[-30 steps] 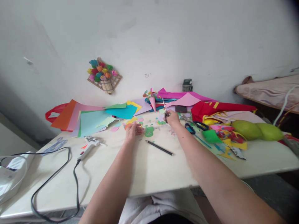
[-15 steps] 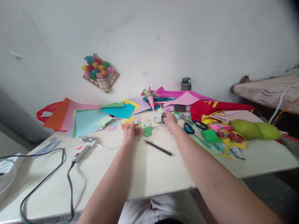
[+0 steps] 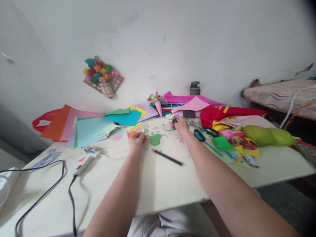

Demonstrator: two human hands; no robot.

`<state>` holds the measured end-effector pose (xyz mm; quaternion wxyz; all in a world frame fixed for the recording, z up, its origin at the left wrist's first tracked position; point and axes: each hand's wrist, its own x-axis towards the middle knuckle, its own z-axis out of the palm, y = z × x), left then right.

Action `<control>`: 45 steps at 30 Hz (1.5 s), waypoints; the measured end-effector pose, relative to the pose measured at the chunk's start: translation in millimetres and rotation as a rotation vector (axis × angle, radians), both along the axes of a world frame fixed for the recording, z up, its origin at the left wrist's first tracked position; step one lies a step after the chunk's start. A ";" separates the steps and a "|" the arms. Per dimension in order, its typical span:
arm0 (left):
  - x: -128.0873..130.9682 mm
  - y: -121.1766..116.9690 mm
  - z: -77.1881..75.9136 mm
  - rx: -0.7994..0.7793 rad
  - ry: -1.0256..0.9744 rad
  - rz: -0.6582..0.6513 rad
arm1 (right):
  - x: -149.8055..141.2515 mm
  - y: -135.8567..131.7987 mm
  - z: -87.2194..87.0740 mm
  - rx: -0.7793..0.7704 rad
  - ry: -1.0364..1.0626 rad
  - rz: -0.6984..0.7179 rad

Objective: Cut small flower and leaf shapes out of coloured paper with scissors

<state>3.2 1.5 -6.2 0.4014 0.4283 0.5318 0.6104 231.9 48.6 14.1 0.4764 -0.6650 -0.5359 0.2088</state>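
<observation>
My right hand [image 3: 182,125] is closed round the dark handles of a pair of scissors [image 3: 172,112], whose blades point away towards the wall. My left hand [image 3: 136,141] rests over the table among small paper cut-outs. Its fingers are drawn together, and what they hold, if anything, is too small to make out. Just right of those fingers lies a green rounded paper cut-out [image 3: 155,139]. An orange paper piece [image 3: 131,134] touches the far side of my left hand. Between my forearms a black pencil [image 3: 167,157] lies on the table [image 3: 170,187].
On the left is a glue gun [image 3: 86,161] with its black cord. Coloured paper sheets [image 3: 91,131] spread along the back, near a pink paper cone [image 3: 158,107] with small flowers. To the right are other scissors [image 3: 198,135], paper scraps [image 3: 238,141] and green fruit [image 3: 259,135].
My left hand's fingers have closed together from a more spread pose. My right hand keeps the scissors, with little movement. The view has swung slightly right.
</observation>
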 end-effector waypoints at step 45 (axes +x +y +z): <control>2.3 -2.1 5.6 -0.098 1.164 0.134 | -51.2 -44.1 9.8 -0.044 -0.665 0.631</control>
